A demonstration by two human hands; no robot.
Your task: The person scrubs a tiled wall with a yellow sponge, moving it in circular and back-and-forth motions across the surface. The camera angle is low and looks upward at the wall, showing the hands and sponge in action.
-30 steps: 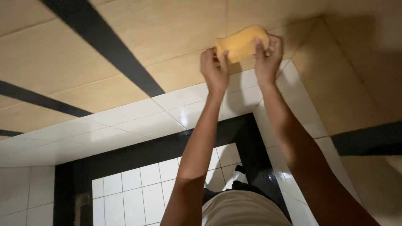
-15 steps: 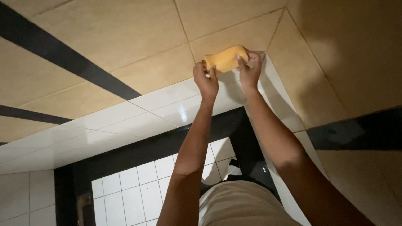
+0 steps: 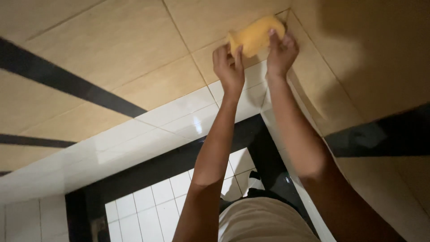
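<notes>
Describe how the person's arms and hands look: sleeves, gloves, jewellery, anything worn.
Both arms are bare from wrist to past the elbow; no sleeves show. The left hand and right hand wear no gloves, and no rings, watch or bracelet are visible. The nails look short and unpainted. Lower in the view, light beige clothing shows; the dim light hides finer detail.

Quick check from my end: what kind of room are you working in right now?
Most likely a tiled bathroom or washroom. Beige wall tiles crossed by a black band meet in a corner, above a floor of small white tiles. Both hands, left hand and right hand, press a yellow sponge there.
</notes>
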